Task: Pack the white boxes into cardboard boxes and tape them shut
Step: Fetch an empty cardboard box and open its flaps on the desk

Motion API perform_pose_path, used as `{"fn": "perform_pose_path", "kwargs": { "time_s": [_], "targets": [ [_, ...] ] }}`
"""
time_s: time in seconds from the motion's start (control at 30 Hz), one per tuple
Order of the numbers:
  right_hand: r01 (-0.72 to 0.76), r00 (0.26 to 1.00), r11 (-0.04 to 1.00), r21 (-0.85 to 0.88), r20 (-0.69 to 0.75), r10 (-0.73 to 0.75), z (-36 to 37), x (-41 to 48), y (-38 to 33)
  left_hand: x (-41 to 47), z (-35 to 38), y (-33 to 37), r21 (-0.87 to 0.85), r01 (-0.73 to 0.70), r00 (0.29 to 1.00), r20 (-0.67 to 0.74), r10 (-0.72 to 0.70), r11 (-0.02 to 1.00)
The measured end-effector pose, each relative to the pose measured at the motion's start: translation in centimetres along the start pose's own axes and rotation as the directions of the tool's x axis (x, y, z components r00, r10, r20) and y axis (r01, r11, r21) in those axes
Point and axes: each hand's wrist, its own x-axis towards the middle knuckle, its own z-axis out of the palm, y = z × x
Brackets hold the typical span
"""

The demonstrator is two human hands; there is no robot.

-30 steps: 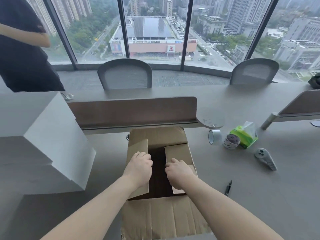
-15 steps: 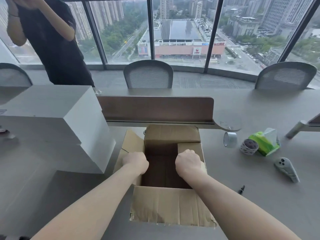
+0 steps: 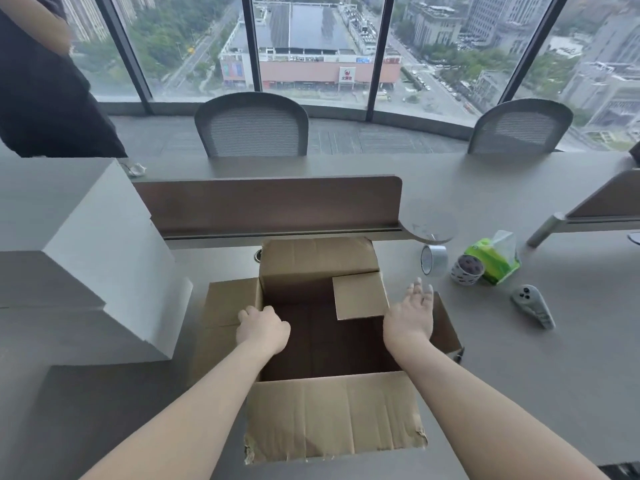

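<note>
Head view: left hand (image 3: 263,329) grips the brown corrugated cardboard box's (image 3: 332,417) left flap (image 3: 225,306), right hand (image 3: 410,315) spread (holding nothing), so the unheld inner flap (image 3: 360,294) may sag inward.

Cardboard box (image 3: 332,414): brown, corrugated, open-topped, standing upright mid-tabletop (image 3: 519,375). Near flap folded outward, lower edge ragged and torn at the corners. Left flap spread out flat to the side; left hand (image 3: 264,329) curls over its fold line. Far flap upright, creased. A smaller flap juts inward at the far right corner. Right flap leans outward, partly hidden behind the spread right hand (image 3: 410,315). Interior dark brown.

White boxes (image 3: 86,254): plain, large, in a staggered stack, just left of the left flap.

Tape roll (image 3: 434,259): pale, glossy, standing on edge, near the far right corner.
</note>
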Motion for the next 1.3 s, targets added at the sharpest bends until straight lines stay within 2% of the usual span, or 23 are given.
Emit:
{"fn": "perform_pose_path", "kwargs": {
  "time_s": [0.1,0.17,0.3,0.47,0.57,0.87,0.93,1.0,1.13,1.17,1.23,1.3],
  "targets": [
    [-0.036,0.992,0.99,0.134,0.129,0.019,1.5,0.3,-0.8,0.7,0.6,-0.1,-0.021,-0.014,1.0,-0.005,0.014,1.0],
    [-0.057,0.987,0.974,0.221,0.156,0.022,2.2,0.4,-1.8,1.1,0.7,-0.2,-0.042,-0.014,1.0,-0.013,0.013,0.999],
    [-0.004,1.0,0.955,0.296,0.009,0.001,3.4,1.1,-4.5,1.6,1.1,-0.5,-0.117,-0.017,1.0,-0.018,0.015,0.993],
    [0.042,0.998,0.963,0.265,0.03,-0.052,3.1,0.3,-4.8,2.0,1.0,-1.1,-0.19,-0.038,0.999,-0.008,0.038,0.981],
    [0.017,1.0,0.964,0.266,-0.028,-0.01,2.5,0.8,-4.5,2.1,0.8,-1.5,-0.226,-0.055,0.998,0.002,0.057,0.973],
    [0.011,0.989,0.914,0.405,-0.136,0.049,4.0,1.9,-3.7,1.8,1.6,-0.6,-0.177,-0.093,0.995,-0.055,0.084,0.98],
    [0.025,0.98,0.874,0.485,-0.185,0.074,4.3,1.7,-3.0,1.3,1.9,0.2,-0.152,-0.127,0.989,-0.092,0.114,0.98],
    [0.006,0.974,0.787,0.617,-0.181,0.135,4.1,1.6,-1.9,0.7,2.2,1.0,-0.136,-0.171,0.982,-0.107,0.157,0.976],
    [-0.116,0.942,0.502,0.857,-0.066,0.33,3.3,1.2,1.7,-0.5,2.7,2.7,-0.201,-0.252,0.967,-0.082,0.24,0.947],
    [-0.118,0.932,0.465,0.877,-0.065,0.358,3.1,0.9,2.4,-0.9,2.7,3.1,-0.215,-0.259,0.966,-0.069,0.25,0.942],
    [-0.1,0.916,0.495,0.863,-0.115,0.385,3.1,0.8,3.7,-1.7,2.8,3.8,-0.23,-0.258,0.966,-0.039,0.256,0.939],
    [-0.101,0.915,0.612,0.784,-0.168,0.367,3.7,1.4,4.5,-2.2,3.0,4.4,-0.225,-0.26,0.965,-0.013,0.264,0.939]
  ]
}}
